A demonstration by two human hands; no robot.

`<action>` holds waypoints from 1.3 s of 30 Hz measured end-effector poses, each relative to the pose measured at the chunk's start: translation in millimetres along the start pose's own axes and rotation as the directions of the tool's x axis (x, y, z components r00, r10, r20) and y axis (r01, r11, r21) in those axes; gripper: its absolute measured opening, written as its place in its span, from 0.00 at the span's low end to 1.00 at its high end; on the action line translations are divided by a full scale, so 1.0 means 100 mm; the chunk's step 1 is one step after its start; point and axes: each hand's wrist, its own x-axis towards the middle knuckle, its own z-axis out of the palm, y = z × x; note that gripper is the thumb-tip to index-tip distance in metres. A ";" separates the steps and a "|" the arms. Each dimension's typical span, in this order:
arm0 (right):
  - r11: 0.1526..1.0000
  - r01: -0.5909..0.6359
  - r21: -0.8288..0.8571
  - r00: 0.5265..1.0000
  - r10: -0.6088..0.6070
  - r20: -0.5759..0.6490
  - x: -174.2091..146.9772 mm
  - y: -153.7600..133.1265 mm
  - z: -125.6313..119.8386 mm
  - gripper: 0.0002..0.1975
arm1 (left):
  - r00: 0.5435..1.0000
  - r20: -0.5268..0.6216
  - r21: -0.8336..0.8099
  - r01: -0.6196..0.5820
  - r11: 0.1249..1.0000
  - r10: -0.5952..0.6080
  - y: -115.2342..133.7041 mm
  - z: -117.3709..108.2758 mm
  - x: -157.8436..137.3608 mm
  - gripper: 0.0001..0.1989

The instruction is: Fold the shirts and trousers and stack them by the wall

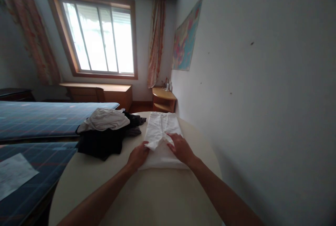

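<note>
A white garment lies partly folded on the round cream table, with a creased flap folded across its middle. At the flap's left corner, my left hand has its fingers closed on the cloth edge. My right hand rests on the right side of the garment, thumb and fingers apart, the fingertips touching the fabric near the flap's front edge. What kind of garment it is cannot be made out.
Left on the table is a heap of dark clothes topped by a pale garment. Plaid mattresses adjoin the table's left, one bearing a paper sheet. A white wall runs along the right. Beyond stands a corner shelf.
</note>
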 end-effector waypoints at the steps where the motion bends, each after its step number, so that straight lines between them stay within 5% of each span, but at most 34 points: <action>1: 1.000 0.017 -0.003 1.000 -0.017 0.001 -0.06 -0.02 0.02 0.19 | 1.000 -0.020 0.008 -0.006 1.000 0.006 -0.03 0.03 0.00 0.19; 5: 0.990 0.140 -0.008 0.974 -0.136 0.179 -0.44 -0.06 0.10 0.18 | 0.932 -0.122 0.084 -0.333 0.939 0.341 -0.13 0.00 -0.19 0.21; 8: 0.986 0.143 -0.084 0.961 -0.118 0.248 -0.67 0.00 0.18 0.21 | 0.785 0.040 0.199 -0.613 0.765 0.618 -0.13 -0.12 -0.39 0.17; 11: 0.987 0.084 -0.135 0.963 -0.046 0.265 -0.75 0.09 0.21 0.19 | 0.721 0.223 0.261 -0.693 0.672 0.656 -0.08 -0.21 -0.48 0.14; 17: 0.988 0.128 -0.082 0.918 -0.087 0.387 -0.73 0.09 -0.01 0.13 | 0.772 0.352 0.171 -0.610 0.774 0.530 0.05 -0.33 -0.50 0.12; 19: 0.987 0.159 0.001 0.870 -0.141 0.472 -0.78 0.03 -0.11 0.10 | 0.749 0.455 0.061 -0.566 0.822 0.481 0.08 -0.41 -0.55 0.12; 21: 0.982 0.136 0.132 0.793 -0.187 0.579 -0.86 -0.04 -0.18 0.10 | 0.675 0.622 -0.059 -0.465 0.883 0.397 0.12 -0.50 -0.63 0.11; 25: 0.931 -0.068 0.359 0.574 -0.258 0.777 -0.98 -0.14 -0.26 0.13 | 0.376 0.889 -0.201 -0.193 0.960 0.262 0.20 -0.62 -0.73 0.13; 26: 0.919 -0.093 0.382 0.551 -0.272 0.789 -0.98 -0.16 -0.27 0.15 | 0.344 0.902 -0.219 -0.160 0.962 0.263 0.22 -0.63 -0.72 0.13; 27: 0.915 -0.093 0.391 0.561 -0.276 0.780 -0.96 -0.17 -0.27 0.17 | 0.374 0.886 -0.231 -0.155 0.961 0.273 0.25 -0.63 -0.71 0.14; 28: 0.920 -0.073 0.384 0.608 -0.264 0.749 -0.93 -0.18 -0.26 0.17 | 0.464 0.839 -0.227 -0.175 0.958 0.283 0.26 -0.63 -0.68 0.13; 30: 0.951 -0.015 0.308 0.765 -0.188 0.616 -0.84 -0.19 -0.22 0.13 | 0.699 0.649 -0.153 -0.267 0.952 0.300 0.29 -0.60 -0.62 0.13; 32: 0.983 0.000 0.184 0.894 -0.083 0.441 -0.75 -0.18 -0.16 0.11 | 0.815 0.473 -0.047 -0.356 0.933 0.335 0.30 -0.57 -0.56 0.14; 34: 0.996 -0.016 0.087 0.935 -0.016 0.354 -0.69 -0.17 -0.08 0.13 | 0.819 0.440 0.019 -0.418 0.908 0.367 0.31 -0.53 -0.52 0.16; 39: 0.999 -0.043 0.027 0.907 0.028 0.420 -0.65 -0.15 0.06 0.11 | 0.792 0.480 0.037 -0.448 0.893 0.378 0.31 -0.40 -0.52 0.14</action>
